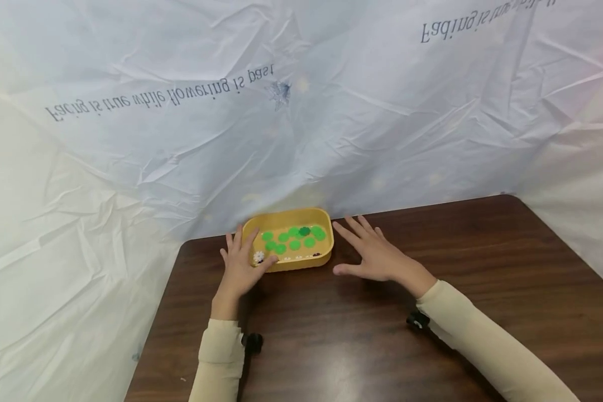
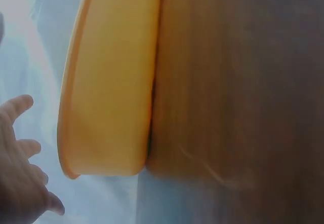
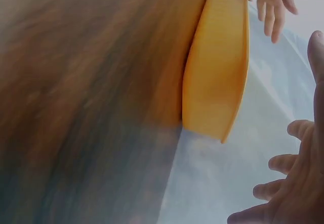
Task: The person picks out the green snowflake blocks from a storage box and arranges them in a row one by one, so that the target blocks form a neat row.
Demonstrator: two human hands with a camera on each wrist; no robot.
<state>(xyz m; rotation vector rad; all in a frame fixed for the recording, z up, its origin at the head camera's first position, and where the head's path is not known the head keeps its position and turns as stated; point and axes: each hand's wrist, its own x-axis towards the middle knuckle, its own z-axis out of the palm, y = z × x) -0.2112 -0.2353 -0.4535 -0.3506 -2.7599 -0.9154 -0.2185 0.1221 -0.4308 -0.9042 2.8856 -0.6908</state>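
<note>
A yellow plastic tray (image 1: 301,264) stands at the far edge of the table. Inside it are several flat light-green round pieces (image 1: 295,244), a darker green piece (image 1: 304,230), a white flower-shaped piece (image 1: 258,256) and small white and dark bits along the near side. Over the tray's left end, my left hand (image 1: 240,267) spreads its fingers and holds nothing. In the right wrist view, that left hand (image 3: 272,3) appears above the rim. My right hand (image 1: 374,258) hovers just right of the tray, fingers spread, apart from it and holding nothing.
The dark wooden table (image 1: 326,335) extends toward me and to the right. Behind it hangs a wrinkled white cloth (image 1: 301,139) with printed lettering, close against the tray's far side. Each wrist carries a small black device (image 1: 418,320).
</note>
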